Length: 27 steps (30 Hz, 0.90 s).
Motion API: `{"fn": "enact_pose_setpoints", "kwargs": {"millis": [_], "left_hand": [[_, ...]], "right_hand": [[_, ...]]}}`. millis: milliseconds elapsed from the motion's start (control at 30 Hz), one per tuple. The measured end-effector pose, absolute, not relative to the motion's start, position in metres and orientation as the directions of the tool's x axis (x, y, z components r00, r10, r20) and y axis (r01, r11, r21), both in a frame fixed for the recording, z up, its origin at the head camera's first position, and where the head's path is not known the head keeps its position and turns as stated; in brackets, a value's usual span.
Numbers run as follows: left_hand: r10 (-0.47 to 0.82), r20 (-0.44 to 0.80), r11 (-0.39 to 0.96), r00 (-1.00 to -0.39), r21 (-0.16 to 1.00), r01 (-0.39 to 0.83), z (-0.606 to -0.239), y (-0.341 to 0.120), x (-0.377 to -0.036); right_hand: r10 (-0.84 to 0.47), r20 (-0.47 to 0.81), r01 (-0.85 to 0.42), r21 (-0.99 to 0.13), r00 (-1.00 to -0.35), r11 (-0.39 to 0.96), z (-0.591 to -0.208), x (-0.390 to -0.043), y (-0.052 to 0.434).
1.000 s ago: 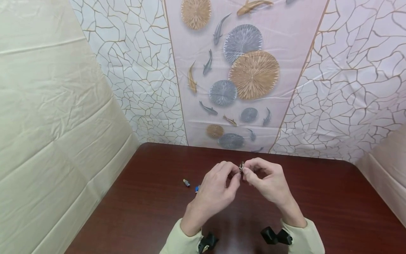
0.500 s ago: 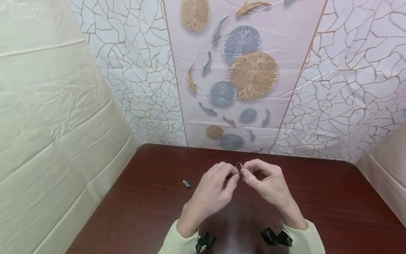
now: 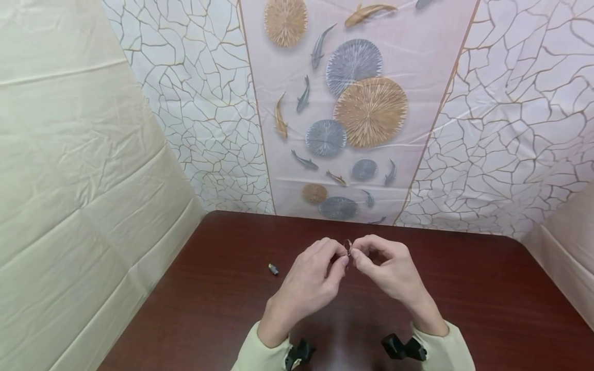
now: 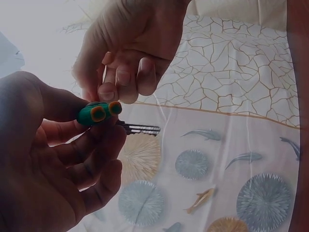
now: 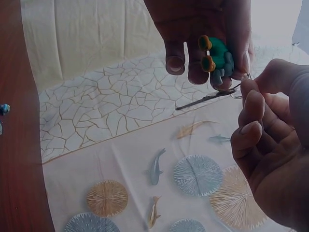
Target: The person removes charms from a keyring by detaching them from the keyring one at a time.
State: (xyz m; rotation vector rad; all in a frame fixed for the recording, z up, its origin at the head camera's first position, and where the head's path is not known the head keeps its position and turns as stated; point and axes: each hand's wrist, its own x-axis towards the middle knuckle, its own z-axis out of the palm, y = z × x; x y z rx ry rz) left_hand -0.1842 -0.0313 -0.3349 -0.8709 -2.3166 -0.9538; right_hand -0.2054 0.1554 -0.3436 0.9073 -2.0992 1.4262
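In the head view a thin metal key ring [image 3: 348,246] shows as an upright loop between the fingertips of both hands. My left hand [image 3: 306,273] pinches it from the left with thumb and forefinger. From the other side, my right hand [image 3: 387,263] pinches the ring's edge. A green rubbery charm [image 4: 86,116] with orange-rimmed round ends sits at the left fingertips in the left wrist view. A dark-looking key [image 5: 200,101] extends from the ring in the right wrist view. The fingers cover part of the ring.
A small grey piece with a yellow end [image 3: 273,269] lies on the dark red-brown table [image 3: 223,309], left of the hands. A small blue-and-yellow piece [image 5: 5,109] shows at the right wrist view's left edge. Patterned cloth [image 3: 325,170] hangs behind the table.
Both hands have shifted slightly left, and the ring has turned to show more of its loop. A blue piece beside the left hand is now hidden behind it.
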Motion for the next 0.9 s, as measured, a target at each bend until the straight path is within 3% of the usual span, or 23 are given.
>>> {"fn": "enact_pose_setpoints", "kwargs": {"millis": [300, 567, 900], "left_hand": [[0.356, 0.685, 0.531, -0.635, 0.411, 0.741, -0.3343, -0.0344, -0.1859], [0.338, 0.733, 0.485, -0.591, 0.403, 0.776, -0.3328, -0.0356, -0.1857], [0.305, 0.745, 0.47, -0.593, 0.424, 0.774, -0.3315, -0.0381, -0.1862]], "right_hand": [[-0.311, 0.671, -0.74, -0.621, -0.673, 0.259, -0.3412, -0.2026, 0.1544], [-0.352, 0.703, -0.785, -0.575, -0.618, 0.229, -0.3395, -0.1985, 0.1518], [-0.357, 0.758, -0.833, -0.535, -0.547, 0.14, -0.3403, -0.1999, 0.1492]]}}
